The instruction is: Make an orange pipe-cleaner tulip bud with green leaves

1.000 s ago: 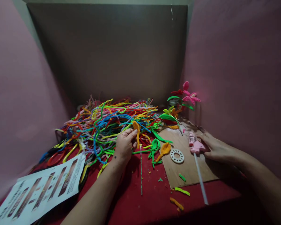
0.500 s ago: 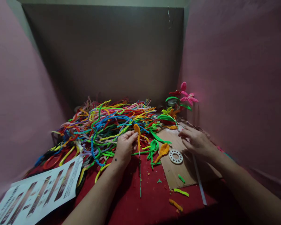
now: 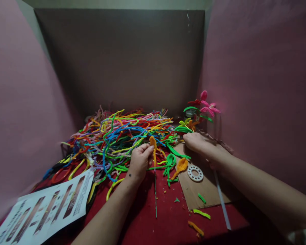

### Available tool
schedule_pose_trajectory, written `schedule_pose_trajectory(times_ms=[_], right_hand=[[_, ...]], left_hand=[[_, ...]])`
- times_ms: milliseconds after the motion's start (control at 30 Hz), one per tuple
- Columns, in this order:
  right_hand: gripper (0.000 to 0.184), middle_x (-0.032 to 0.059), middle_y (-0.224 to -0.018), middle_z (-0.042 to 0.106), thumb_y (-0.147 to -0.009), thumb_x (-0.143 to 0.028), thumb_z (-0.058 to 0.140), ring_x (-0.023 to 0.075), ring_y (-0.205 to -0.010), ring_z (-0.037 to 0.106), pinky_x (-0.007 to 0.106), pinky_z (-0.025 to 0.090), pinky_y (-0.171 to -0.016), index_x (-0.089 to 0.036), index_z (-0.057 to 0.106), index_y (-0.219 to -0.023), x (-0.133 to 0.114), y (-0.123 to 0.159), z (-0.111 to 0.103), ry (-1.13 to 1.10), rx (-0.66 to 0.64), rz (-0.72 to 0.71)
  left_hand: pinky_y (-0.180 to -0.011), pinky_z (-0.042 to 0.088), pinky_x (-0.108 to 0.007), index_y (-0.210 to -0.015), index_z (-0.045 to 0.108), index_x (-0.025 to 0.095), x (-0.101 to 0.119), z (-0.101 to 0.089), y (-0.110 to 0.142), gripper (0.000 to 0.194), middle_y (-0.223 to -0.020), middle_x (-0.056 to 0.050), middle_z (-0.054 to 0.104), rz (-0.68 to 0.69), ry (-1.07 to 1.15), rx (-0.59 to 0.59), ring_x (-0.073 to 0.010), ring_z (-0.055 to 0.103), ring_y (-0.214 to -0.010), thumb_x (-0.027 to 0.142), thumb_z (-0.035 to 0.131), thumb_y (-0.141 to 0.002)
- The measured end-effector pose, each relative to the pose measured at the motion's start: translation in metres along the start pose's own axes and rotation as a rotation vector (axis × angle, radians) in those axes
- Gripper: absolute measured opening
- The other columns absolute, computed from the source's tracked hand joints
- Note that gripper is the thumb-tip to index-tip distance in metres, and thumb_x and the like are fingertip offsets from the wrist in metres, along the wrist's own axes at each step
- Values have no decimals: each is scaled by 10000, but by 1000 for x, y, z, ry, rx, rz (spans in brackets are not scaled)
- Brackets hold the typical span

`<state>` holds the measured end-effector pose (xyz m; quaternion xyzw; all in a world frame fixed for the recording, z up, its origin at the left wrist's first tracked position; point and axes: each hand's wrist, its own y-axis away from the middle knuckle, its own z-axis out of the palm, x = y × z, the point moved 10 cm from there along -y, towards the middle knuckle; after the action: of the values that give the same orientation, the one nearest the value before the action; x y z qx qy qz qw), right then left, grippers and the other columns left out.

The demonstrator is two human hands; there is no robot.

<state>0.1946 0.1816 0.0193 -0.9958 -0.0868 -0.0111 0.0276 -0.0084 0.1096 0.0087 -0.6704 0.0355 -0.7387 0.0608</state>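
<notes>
My left hand (image 3: 140, 160) pinches an orange pipe-cleaner petal (image 3: 153, 142) between thumb and fingers. Below the petal, a thin green stem (image 3: 155, 197) points down over the red cloth. At the back of the cardboard sheet, my right hand (image 3: 195, 142) is bent downward, close to a yellow and orange pipe-cleaner flower (image 3: 188, 123) with green leaves; its fingertips are hidden. Between the hands lie a looped green pipe-cleaner piece (image 3: 171, 160) and a second orange petal (image 3: 182, 165), which partly overlaps the cardboard (image 3: 185, 190).
A large heap of coloured pipe cleaners (image 3: 127, 136) fills the back left. A printed sheet (image 3: 51, 207) lies front left, near yellow-handled tools (image 3: 78, 169). A white ring with holes (image 3: 195, 173), a clear stick (image 3: 222, 200) and pink flowers (image 3: 210, 108) are on the right.
My right hand has moved left and slightly back, covering the orange piece at the cardboard's rear. My left hand keeps the orange petal. The whole view has shifted slightly.
</notes>
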Motion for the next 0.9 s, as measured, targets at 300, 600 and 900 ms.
schedule_pose_trajectory(times_ms=[300, 600, 900], right_hand=[[148, 28, -724, 678, -723, -139, 476, 142, -652, 643, 227, 489, -592, -167, 615, -766, 23, 62, -35, -828, 243, -200], [162, 33, -633, 650, -742, -292, 629, 130, -568, 583, 265, 456, -568, -144, 642, -678, -8, 76, -45, -1475, 237, -267], [346, -38, -541, 581, -603, -170, 698, 89, -424, 517, 188, 395, -394, -171, 576, -927, -55, 73, -15, -2012, -179, -82]], left_hand=[[-323, 186, -148, -612, 514, 149, 0, 6, 4, 247, -378, 84, 390, -32, 25, -19, -25, 304, -300, 355, 634, -678], [-328, 185, -152, -621, 543, 138, 3, 16, 12, 250, -375, 71, 405, -34, -38, -41, -29, 301, -309, 366, 610, -697], [-323, 201, -156, -628, 530, 150, 9, 25, 21, 245, -369, 78, 407, -60, -48, -40, -34, 319, -299, 369, 604, -710]])
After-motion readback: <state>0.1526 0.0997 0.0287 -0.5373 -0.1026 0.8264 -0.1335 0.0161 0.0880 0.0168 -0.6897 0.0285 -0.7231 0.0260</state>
